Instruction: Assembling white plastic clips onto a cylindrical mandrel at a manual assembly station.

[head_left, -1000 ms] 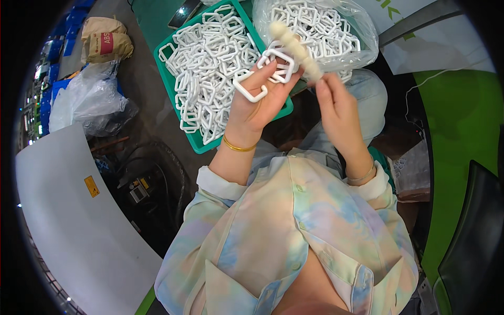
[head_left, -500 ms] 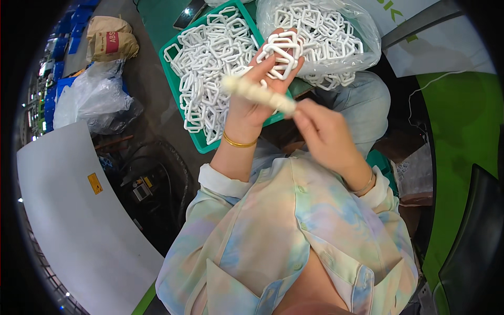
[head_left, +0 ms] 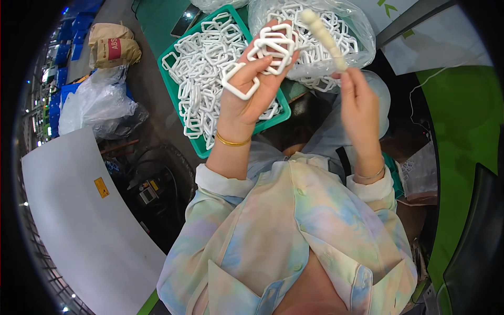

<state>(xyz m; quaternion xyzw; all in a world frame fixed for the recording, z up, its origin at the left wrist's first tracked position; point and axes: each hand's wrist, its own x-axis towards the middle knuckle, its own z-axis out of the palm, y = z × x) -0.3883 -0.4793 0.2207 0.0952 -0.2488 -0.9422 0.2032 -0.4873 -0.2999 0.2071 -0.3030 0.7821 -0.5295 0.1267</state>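
My left hand, palm up over the green crate, holds several white plastic ring links pinned under the thumb. Another angular link hangs round the base of that thumb. To the right, my right hand grips the lower end of a cream-coloured knobbly rod, which points up and away to the left. The rod stands apart from the links in my left hand. Its exact kind I cannot tell.
A green crate heaped with white links sits below my left hand. Beyond the rod lies a clear plastic bag of more links. A phone rests by the crate's far corner. Leftward are paper sacks and a grey-white panel.
My right hand has swung the rod right and upward, away from my left palm. A link now shows round my left thumb, which has closed over the other links.
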